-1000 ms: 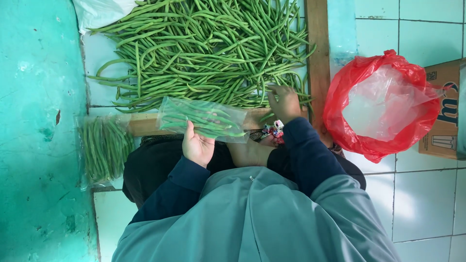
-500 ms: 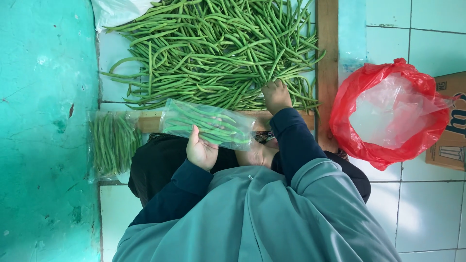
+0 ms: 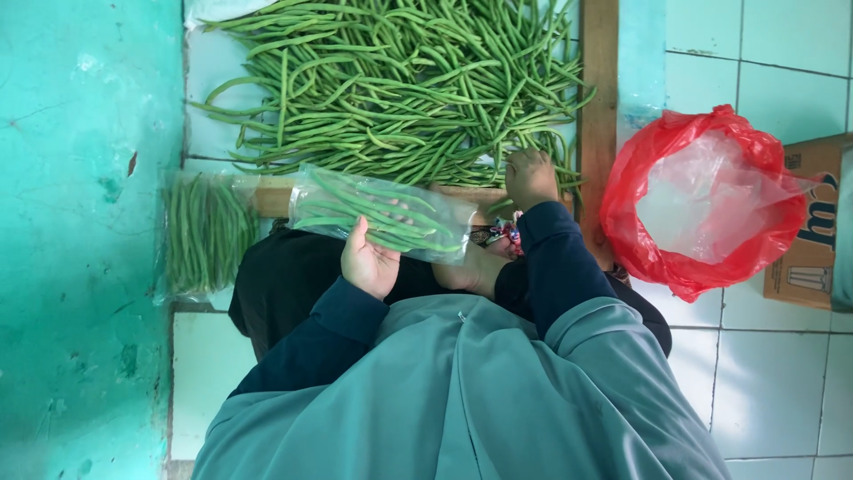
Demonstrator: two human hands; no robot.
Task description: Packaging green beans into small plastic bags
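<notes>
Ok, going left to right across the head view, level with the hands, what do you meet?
Teal wall → filled bag of beans → left hand holding a clear bag → right hand → red bag → cardboard box.

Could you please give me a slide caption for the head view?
Left hand holds a clear bag of green beans; right hand reaches into the loose bean pile.

Loose green string beans [image 3: 400, 89] lie beyond the right hand [image 3: 530, 176]; a red plastic bag [image 3: 702, 204] sits right of it (a clear bean-filled pouch [image 3: 382, 213] left).
</notes>
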